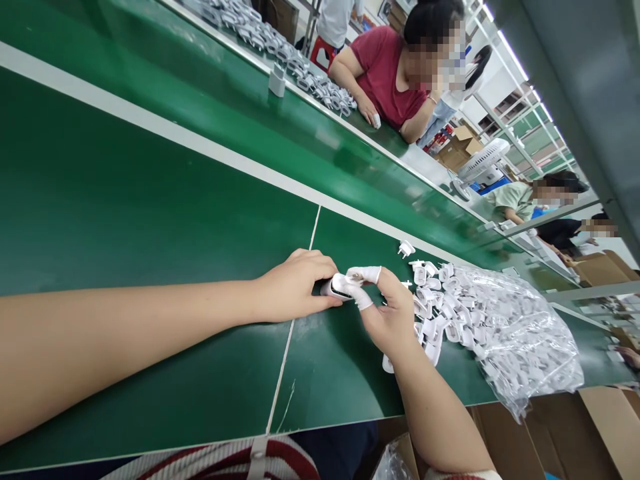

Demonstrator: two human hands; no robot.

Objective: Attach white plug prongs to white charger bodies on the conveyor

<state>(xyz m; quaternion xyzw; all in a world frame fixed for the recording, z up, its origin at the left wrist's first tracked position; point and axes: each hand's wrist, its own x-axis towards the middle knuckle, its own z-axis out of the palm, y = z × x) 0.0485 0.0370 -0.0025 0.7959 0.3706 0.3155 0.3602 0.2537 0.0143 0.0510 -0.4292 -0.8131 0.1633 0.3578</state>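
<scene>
1. Left hand [295, 287]: thumb and forefingers clamped on a white casing [328, 289]; its rear is hidden in the grip, and a dark slit shows at the end facing the right fingertips.
2. Right hand [393, 310]: thumb and index, both in white finger cots [369, 274], pinched on a small white plug piece [343, 283]. Cots and piece blend in colour; a glint of metal shows between the tips. Whether the piece touches the casing: cannot tell. Remaining right fingers are mostly hidden behind the hand.
3. Left forearm enters from the left edge, cut off there, lying nearly level over the green table [150, 387]; wrist almost straight, back of hand up.
4. Right forearm rises from the lower edge, slanting up and left; wrist bent so the fingertips point at the left hand's.
5. Just right of the right fingers: a heap of white plug parts [450, 307], partly covered by the right hand; beyond it, a clear plastic bag [535, 340], contents blurred by glare. One loose plug part [407, 249] lies above the right fingers.
</scene>
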